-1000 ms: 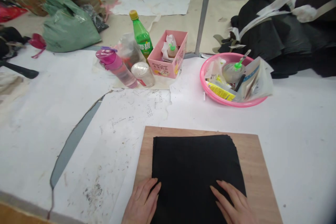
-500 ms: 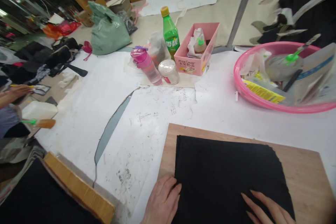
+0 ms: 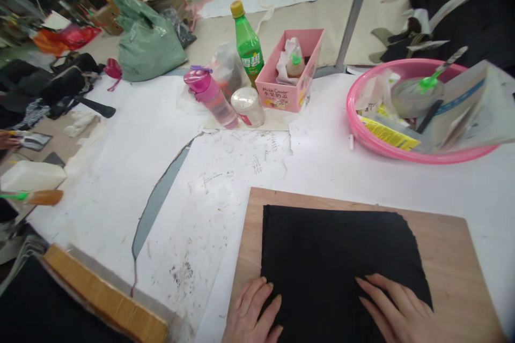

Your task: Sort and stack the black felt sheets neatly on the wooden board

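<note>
A black piece of fabric point(image 3: 325, 257) lies flat on a light wooden board point(image 3: 454, 273). Over the fabric's left edge rests my left hand point(image 3: 251, 313), its fingers slightly bent and apart, thumb on the black surface. My right hand point(image 3: 398, 308) touches the fabric toward its right side, with outstretched fingers pointing left. Neither hand grips anything that I can see. The near end of the fabric runs out of view at the bottom.
Beyond the board stand a pink basin point(image 3: 354, 112) of supplies, a pink box point(image 3: 277, 94), a green bottle point(image 3: 249, 48), a pink water bottle point(image 3: 215, 99) and a white jar point(image 3: 248, 107). A cardboard box edge point(image 3: 104, 295) is at lower left. Another person's hand point(image 3: 8, 139) shows far left.
The view has shifted slightly, so most things sit further left. My right hand has come a little further up onto the fabric. My left hand stays at the left edge.
</note>
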The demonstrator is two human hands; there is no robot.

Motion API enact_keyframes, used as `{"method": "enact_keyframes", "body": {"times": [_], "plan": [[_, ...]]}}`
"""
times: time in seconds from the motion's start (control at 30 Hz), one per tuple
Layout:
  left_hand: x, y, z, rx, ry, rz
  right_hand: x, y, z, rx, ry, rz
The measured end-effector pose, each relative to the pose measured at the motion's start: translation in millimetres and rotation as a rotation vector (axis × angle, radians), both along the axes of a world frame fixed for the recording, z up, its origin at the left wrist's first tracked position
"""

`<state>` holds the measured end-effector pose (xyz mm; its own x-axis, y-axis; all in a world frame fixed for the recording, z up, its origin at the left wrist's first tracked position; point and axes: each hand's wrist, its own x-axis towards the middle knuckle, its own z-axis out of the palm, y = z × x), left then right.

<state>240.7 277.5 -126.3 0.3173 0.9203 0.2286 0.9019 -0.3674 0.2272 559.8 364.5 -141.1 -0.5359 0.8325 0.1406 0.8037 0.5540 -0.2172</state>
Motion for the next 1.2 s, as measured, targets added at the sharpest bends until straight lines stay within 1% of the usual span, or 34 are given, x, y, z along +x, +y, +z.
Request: {"method": "enact_keyframes", "body": {"times": [0.1,0.17,0.23,0.33,0.47,0.53,0.63,0.7,0.77,0.83,0.87,0.93,0.97,1.03,1.1,1.17,1.2], "plan": [[0,2,0.6,-0.001,0.001,-0.013,-32,18,13.5,-0.072,0.053,-0.051],[0,3,0.0,-0.012,-0.002,-0.018,-51,27,14.8,-0.106,0.074,-0.082],[-1,3,-0.8,-0.025,-0.007,-0.022,-66,34,12.3,-0.132,0.081,-0.095],[-3,4,0.0,-0.047,-0.018,-0.031,-76,39,8.9,-0.163,0.086,-0.079],[-3,13,7.6,-0.094,-0.051,-0.032,-77,47,10.5,-0.244,0.104,-0.039],[2,25,12.4,-0.096,-0.054,-0.012,-76,50,12.0,-0.286,0.133,-0.002],[18,53,16.3,-0.067,-0.015,0.004,-76,51,11.5,-0.305,0.237,0.074],[34,74,16.2,-0.053,0.005,-0.038,-73,48,7.9,-0.27,0.324,0.114],[49,94,15.2,-0.061,0.0,-0.122,-69,44,0.7,-0.215,0.37,0.128],[58,108,15.0,-0.132,-0.015,-0.179,-62,40,-9.5,-0.177,0.353,0.136],[59,113,15.5,-0.187,-0.024,-0.18,-59,38,-15.1,-0.171,0.331,0.14],[52,118,17.6,-0.3,-0.045,-0.109,-53,34,-25.4,-0.163,0.292,0.134],[45,117,18.8,-0.341,-0.062,-0.037,-51,32,-29.4,-0.154,0.282,0.119],[26,108,20.4,-0.369,-0.131,0.168,-51,29,-33.8,-0.128,0.278,0.054],[6,90,20.6,-0.389,-0.248,0.403,-53,28,-33.4,-0.099,0.284,-0.015],[-9,62,20.5,-0.483,-0.39,0.596,-56,27,-30.3,-0.079,0.288,-0.064],[-13,45,20.6,-0.553,-0.457,0.667,-58,27,-28.7,-0.074,0.285,-0.076]]}}
